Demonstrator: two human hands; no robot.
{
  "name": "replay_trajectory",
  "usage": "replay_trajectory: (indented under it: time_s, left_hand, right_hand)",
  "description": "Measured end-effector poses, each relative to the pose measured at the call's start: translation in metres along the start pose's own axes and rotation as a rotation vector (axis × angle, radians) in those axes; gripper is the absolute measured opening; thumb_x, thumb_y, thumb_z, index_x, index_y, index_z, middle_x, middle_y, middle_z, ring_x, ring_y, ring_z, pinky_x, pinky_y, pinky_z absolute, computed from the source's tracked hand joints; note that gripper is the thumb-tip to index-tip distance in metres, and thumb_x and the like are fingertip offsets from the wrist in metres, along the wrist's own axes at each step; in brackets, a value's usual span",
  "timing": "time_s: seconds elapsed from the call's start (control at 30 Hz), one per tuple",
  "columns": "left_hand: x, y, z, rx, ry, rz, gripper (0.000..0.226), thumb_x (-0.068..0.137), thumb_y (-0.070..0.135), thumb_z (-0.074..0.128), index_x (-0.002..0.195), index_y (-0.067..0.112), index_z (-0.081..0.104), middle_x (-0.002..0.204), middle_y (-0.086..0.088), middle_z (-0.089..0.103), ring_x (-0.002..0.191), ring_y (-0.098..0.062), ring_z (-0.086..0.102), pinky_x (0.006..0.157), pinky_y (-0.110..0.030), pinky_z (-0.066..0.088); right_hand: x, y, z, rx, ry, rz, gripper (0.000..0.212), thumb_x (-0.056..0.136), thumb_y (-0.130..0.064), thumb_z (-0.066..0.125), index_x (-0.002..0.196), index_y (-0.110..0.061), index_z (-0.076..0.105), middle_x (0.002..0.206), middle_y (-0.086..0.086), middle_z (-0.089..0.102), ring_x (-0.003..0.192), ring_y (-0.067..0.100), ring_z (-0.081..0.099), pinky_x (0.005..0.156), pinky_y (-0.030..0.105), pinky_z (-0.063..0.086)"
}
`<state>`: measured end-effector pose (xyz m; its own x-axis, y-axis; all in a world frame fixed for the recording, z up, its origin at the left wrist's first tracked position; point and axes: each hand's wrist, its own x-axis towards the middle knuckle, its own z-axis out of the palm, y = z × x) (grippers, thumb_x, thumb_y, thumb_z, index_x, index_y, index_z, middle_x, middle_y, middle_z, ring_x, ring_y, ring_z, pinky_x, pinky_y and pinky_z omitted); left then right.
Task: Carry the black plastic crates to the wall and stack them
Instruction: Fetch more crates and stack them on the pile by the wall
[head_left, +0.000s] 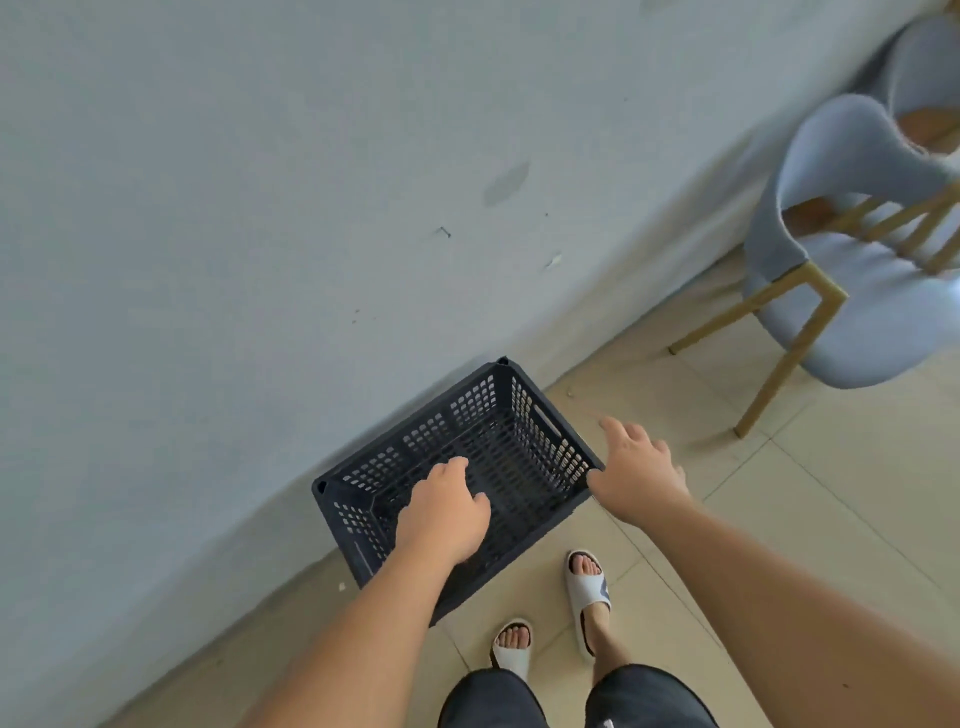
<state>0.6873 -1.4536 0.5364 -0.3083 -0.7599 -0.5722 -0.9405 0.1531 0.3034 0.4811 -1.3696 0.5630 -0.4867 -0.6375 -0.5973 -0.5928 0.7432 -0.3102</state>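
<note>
One black plastic crate (498, 441) with perforated walls sits upright on the tiled floor, its long side against the pale wall (260, 208). My left hand (444, 512) hovers over the crate's near side, fingers loosely curled, holding nothing. Just off the crate's right corner is my right hand (636, 470), fingers spread, empty and not touching the crate as far as I can tell. No other crate is in view.
Two pale blue chairs with gold legs (852, 260) stand stacked at the right by the wall. My feet in white slippers (587, 582) are on the beige tiles just behind the crate. Bare floor lies between crate and chairs.
</note>
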Motion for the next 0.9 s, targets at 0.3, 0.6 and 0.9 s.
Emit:
replay_trajectory:
  time_s: [0.3,0.6,0.9]
  left_hand:
    - [-0.067,0.075,-0.001,0.235,-0.004,0.344,0.059,0.1,0.044,0.042,0.153,0.023,0.032,0.154,-0.001,0.042,0.134,-0.027,0.046,0.103,-0.052,0.046]
    - [-0.157,0.225,0.055,0.476,-0.001,0.671,0.065,0.098,0.047,0.043,0.156,0.022,0.029,0.156,-0.002,0.039,0.136,-0.027,0.043,0.104,-0.049,0.045]
    - [-0.311,0.389,0.208,0.684,-0.087,1.03,0.067,0.097,0.049,0.046,0.156,0.021,0.03,0.156,-0.003,0.038,0.14,-0.028,0.04,0.109,-0.045,0.038]
  right_hand:
    - [-0.115,0.07,-0.007,0.098,0.169,0.154,0.065,0.097,-0.041,0.049,0.157,-0.032,0.023,0.16,-0.002,0.03,0.14,0.032,0.033,0.109,0.05,0.033]
    - [-0.213,0.214,-0.04,0.246,0.323,0.356,0.066,0.096,-0.046,0.05,0.156,-0.034,0.023,0.157,-0.004,0.031,0.137,0.029,0.035,0.104,0.049,0.037]
    - [-0.354,0.428,-0.043,0.407,0.447,0.702,0.07,0.096,-0.052,0.051,0.158,-0.034,0.022,0.16,-0.003,0.029,0.141,0.03,0.032,0.106,0.051,0.038]
